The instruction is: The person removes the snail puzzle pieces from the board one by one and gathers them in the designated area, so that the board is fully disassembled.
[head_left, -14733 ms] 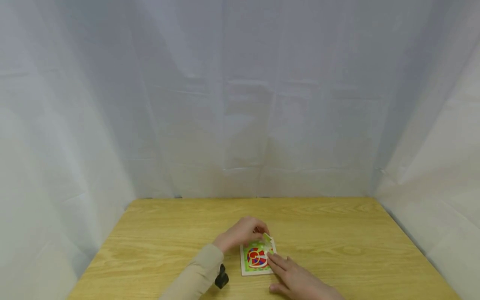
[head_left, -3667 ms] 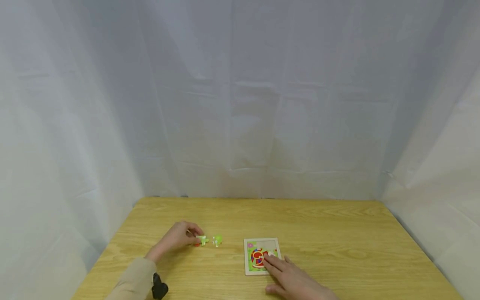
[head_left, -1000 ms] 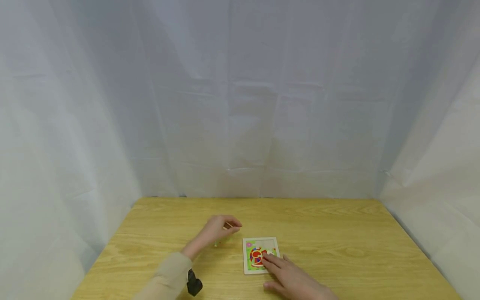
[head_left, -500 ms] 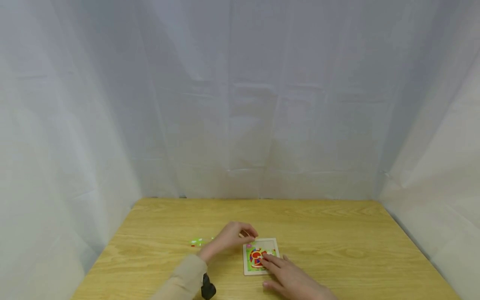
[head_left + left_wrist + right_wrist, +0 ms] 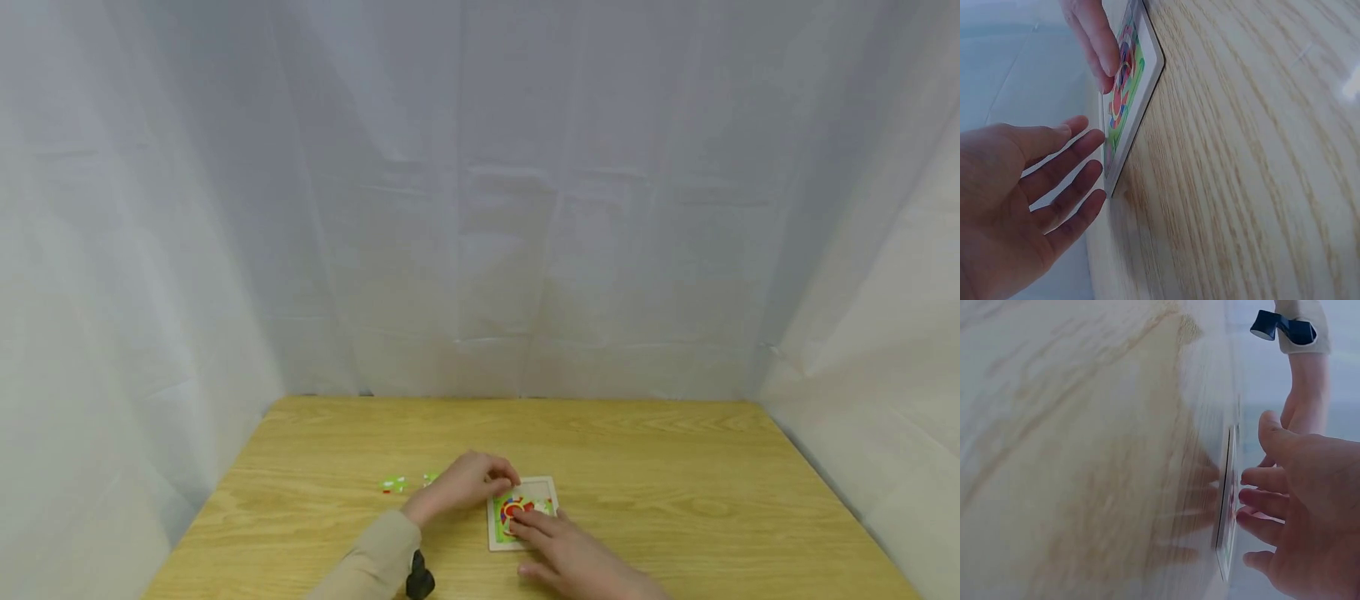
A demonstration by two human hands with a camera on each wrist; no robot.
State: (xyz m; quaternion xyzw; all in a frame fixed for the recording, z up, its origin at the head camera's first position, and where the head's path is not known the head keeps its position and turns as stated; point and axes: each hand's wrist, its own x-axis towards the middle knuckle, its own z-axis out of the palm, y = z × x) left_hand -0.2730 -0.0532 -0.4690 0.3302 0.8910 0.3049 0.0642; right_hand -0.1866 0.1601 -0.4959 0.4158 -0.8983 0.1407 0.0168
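Note:
A small square puzzle board (image 5: 538, 483) with a red, blue and green picture lies on the wooden table. My left hand (image 5: 467, 487) reaches to its upper left corner. In the left wrist view that hand (image 5: 1035, 187) has straight, spread fingers, their tips at the board's (image 5: 1138, 87) edge, and no piece shows in it. My right hand (image 5: 561, 543) lies flat, with its fingertips (image 5: 1100, 47) pressing on the picture. In the right wrist view the right hand (image 5: 1304, 512) touches the board (image 5: 1227, 487), which is seen edge-on.
Two loose green puzzle pieces (image 5: 392, 483) (image 5: 431, 477) lie on the table (image 5: 675, 500) left of the left hand. White curtains close in the table at the back and both sides. A beige sleeve with a black wrist camera (image 5: 1285, 325) covers the left forearm.
My left hand has moved right from the loose pieces to the board's upper left corner. The right hand's fingers have slid slightly left on the picture.

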